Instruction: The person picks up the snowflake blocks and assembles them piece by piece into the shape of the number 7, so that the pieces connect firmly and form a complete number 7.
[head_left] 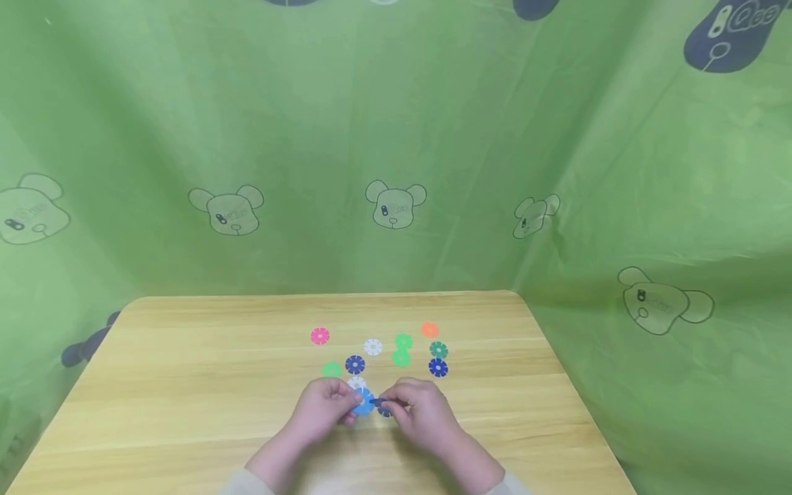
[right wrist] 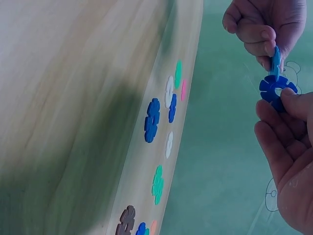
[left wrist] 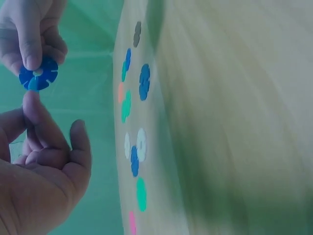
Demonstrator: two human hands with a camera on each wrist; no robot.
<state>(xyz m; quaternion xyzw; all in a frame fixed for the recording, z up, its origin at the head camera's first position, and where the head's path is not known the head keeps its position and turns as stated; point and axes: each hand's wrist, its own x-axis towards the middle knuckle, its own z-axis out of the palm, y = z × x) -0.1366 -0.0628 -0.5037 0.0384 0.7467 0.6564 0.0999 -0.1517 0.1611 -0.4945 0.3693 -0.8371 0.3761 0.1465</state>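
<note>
Above the near part of the table, my left hand (head_left: 322, 410) pinches a light blue slotted snowflake disc (head_left: 364, 404) between thumb and fingers. A dark blue snowflake disc (right wrist: 267, 88) is pinched by my right hand (head_left: 428, 417). The two discs meet edge to edge, turned roughly crosswise to each other; in the right wrist view their slots seem engaged, though how deeply I cannot tell. Under the hands lies another blue disc (head_left: 385, 410), partly covered by the right fingers. A white disc (head_left: 355, 383) lies just beyond the light blue one.
Several loose discs lie farther back on the wooden table (head_left: 185, 385): pink (head_left: 320, 335), orange (head_left: 430, 330), green (head_left: 403, 341), white (head_left: 372, 347) and blue (head_left: 438, 368). A brown disc (right wrist: 126, 221) shows in the wrist views. Green patterned cloth (head_left: 309, 137) hangs around the table.
</note>
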